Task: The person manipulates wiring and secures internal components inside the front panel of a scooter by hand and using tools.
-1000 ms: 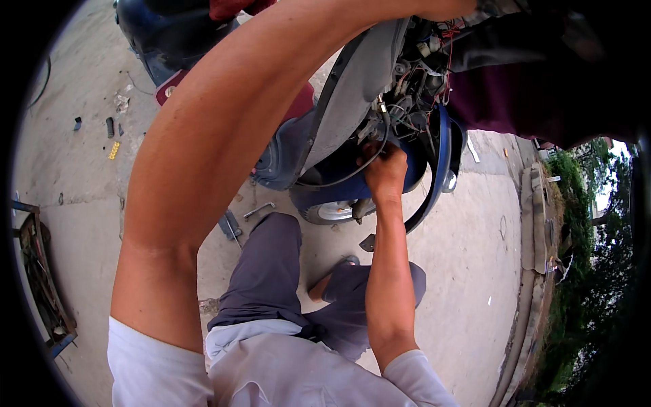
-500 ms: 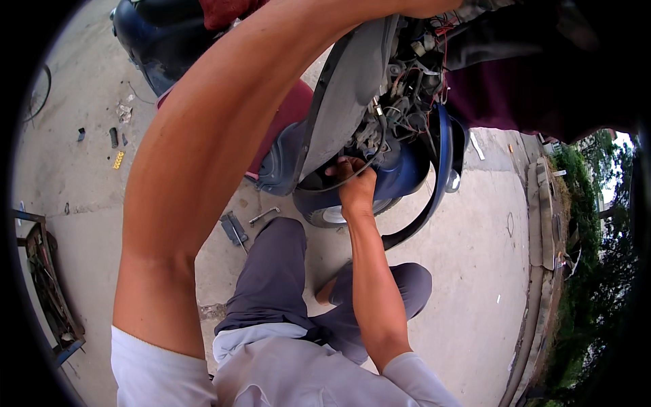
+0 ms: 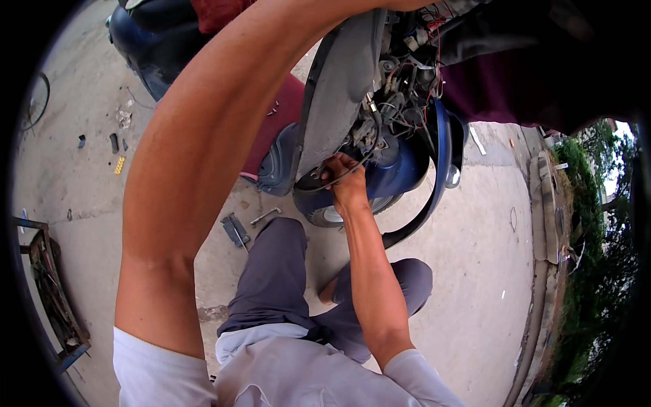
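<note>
My left arm reaches up across the view to my left hand at the top edge, its fingers hidden. My right hand is low inside an opened blue scooter front, fingers curled beside a black cable that crosses them; what they hold is hidden. Above it are exposed wires and connectors, next to a grey inner panel. A loose curved blue trim piece hangs at the right, over the front wheel.
Another dark scooter body stands upper left. A metal frame is at the left edge. Tools and small parts lie on the concrete ground. A curb with plants runs along the right.
My right hand has moved left and down from the middle of the scooter front toward the grey panel's lower edge. My left hand has shifted left along the top edge.
</note>
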The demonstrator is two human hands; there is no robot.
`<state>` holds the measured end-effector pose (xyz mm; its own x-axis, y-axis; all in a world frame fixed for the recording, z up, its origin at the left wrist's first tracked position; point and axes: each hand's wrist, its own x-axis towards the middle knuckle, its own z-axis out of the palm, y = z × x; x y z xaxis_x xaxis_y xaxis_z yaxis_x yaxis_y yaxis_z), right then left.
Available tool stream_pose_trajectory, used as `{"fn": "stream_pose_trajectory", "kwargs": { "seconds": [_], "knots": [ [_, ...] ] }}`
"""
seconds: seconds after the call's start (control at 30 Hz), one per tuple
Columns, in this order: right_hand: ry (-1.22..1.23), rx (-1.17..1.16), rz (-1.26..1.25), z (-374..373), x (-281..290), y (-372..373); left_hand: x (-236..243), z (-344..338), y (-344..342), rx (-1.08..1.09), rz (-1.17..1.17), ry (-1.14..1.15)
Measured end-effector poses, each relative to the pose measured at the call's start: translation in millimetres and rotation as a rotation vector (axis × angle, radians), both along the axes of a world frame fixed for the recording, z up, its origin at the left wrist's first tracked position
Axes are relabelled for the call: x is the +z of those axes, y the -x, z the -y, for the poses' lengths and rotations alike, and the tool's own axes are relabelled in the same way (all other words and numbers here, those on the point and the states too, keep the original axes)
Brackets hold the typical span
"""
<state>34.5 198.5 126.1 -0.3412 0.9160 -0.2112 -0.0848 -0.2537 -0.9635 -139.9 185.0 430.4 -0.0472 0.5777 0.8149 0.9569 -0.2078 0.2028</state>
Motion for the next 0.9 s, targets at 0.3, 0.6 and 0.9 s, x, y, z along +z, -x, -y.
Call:
{"fn": "stream_pose_trajectory", "kwargs": {
  "seconds": [0.3, 0.6, 0.9],
  "knots": [
    [0.015, 0.024, 0.037, -4, 7, -8, 3, 7, -3, -0.016, 0.072, 0.060],
    [0.083, -0.046, -0.043, -7, -8, 7, 2, 8, -2, -0.004, 0.076, 0.050],
    [0.266, 0.021, -0.132, -23, -5, 26, 9, 11, 1, 0.032, 0.097, 0.042]
  ]
}}
